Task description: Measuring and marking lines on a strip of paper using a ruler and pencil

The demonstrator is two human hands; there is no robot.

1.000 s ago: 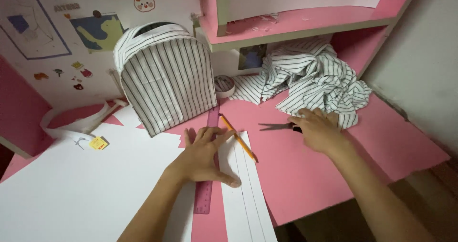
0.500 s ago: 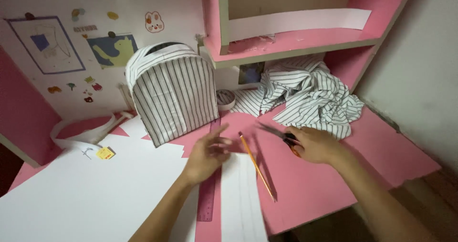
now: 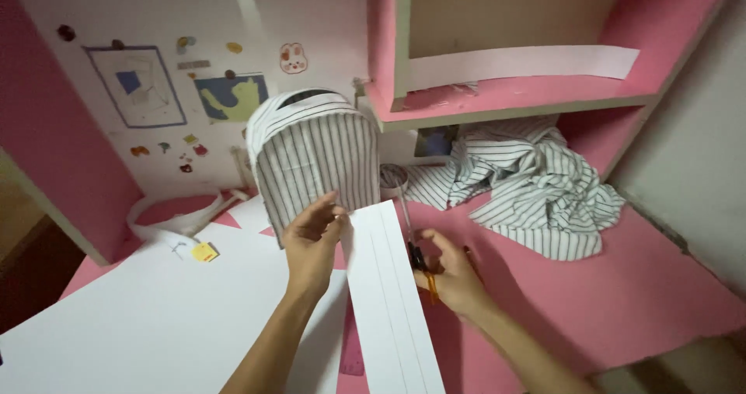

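Note:
My left hand [image 3: 309, 245] pinches the top left corner of a long white paper strip [image 3: 388, 301] with ruled pencil lines, lifting its far end off the pink desk [image 3: 622, 301]. At the strip's right edge, my right hand [image 3: 454, 277] grips the dark handles of a pair of scissors [image 3: 409, 242], blades pointing away from me. An orange pencil [image 3: 432, 289] shows under that hand. A pink ruler [image 3: 351, 349] lies beneath the strip's left side.
A striped fabric-covered box [image 3: 315, 161] stands just behind my left hand. A crumpled striped cloth [image 3: 536, 188] lies at the back right under a pink shelf [image 3: 505, 102]. A large white sheet [image 3: 148, 324] covers the left, with a small yellow tag [image 3: 205, 252].
My right hand took the scissors off the desk and brought them left to the strip's edge. My left hand left the ruler and raised the strip's far end.

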